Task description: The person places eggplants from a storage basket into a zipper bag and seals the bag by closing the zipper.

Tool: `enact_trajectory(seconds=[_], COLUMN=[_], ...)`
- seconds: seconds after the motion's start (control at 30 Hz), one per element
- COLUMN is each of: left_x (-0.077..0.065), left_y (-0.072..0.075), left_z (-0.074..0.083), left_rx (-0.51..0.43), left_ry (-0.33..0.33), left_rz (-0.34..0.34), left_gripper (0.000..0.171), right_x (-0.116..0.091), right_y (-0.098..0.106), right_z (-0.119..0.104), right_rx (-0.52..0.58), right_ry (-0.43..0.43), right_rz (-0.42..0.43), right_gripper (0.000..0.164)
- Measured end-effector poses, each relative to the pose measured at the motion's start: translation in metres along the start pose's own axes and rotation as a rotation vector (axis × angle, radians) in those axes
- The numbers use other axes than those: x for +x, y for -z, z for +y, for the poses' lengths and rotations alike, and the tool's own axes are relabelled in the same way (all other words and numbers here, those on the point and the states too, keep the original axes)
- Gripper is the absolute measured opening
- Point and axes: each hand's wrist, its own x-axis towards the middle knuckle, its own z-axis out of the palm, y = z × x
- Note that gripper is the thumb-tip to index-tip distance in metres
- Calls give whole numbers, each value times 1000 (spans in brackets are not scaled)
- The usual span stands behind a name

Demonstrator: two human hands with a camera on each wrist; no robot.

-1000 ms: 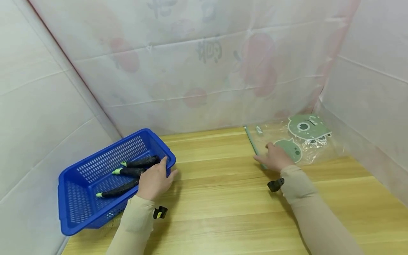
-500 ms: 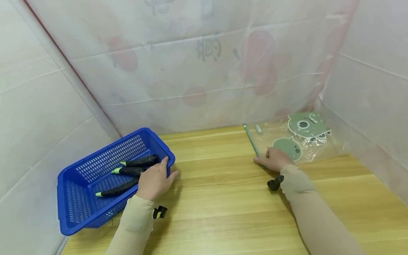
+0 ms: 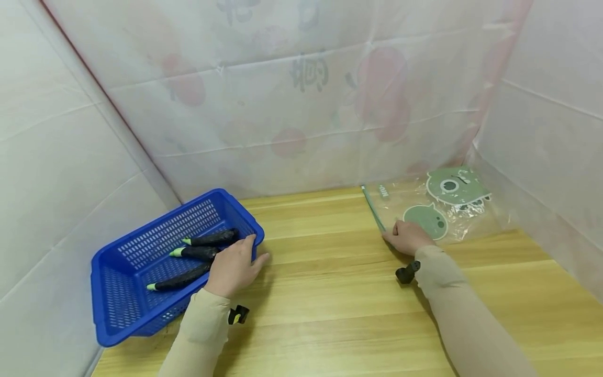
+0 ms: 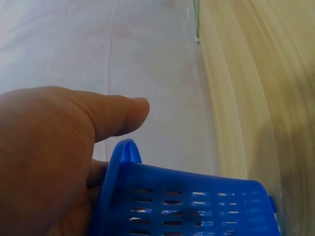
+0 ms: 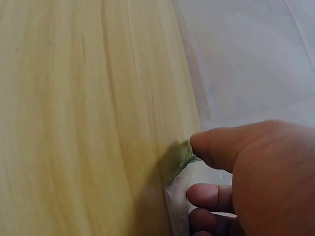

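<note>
At the left stands a blue plastic basket (image 3: 105,293) with slotted walls. Inside lie three long, dark, eggplant-like vegetables (image 3: 181,279) with light green tips. My left hand (image 3: 234,268) hooks its fingers over the basket's right end of the near rim, the thumb (image 4: 120,115) sticking out apart from the wall. On the right, a clear zip bag (image 3: 426,221) with green cartoon prints lies flat, its green zip edge facing left. My right hand (image 3: 409,238) pinches the near corner of that edge between thumb and fingers; the green corner (image 5: 184,157) bunches up at the thumb tip.
Both things rest on a wood-grain table (image 3: 311,293). A pale printed sheet (image 3: 264,104) hangs along the table's back edge, and white sheets (image 3: 556,157) rise at the left and right sides. Small black cameras (image 3: 407,272) sit at the wrists.
The right hand's spread thumb and fingers have closed onto the bag's zip corner. The left hand's raised forefinger has lowered over the rim, and the basket has shifted slightly right.
</note>
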Motion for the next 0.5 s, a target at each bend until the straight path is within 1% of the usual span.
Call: enact_trajectory(seconds=[0.33,0.43,0.5], left_x=[2,2,2], left_y=[-3,-4,-5], left_z=[-3,-3,-3], left_rx=[6,18,30], left_ry=[-5,-24,-49], left_rz=[27,44,67], left_gripper=[56,54,48], right_x=[17,21,24], right_y=[-3,-2,-2], right_z=[-6,-9,-11], right_rx=[-20,-22,-19], right_ry=[35,42,47], right_rz=[-2,-1,-2], right_gripper=[36,36,36])
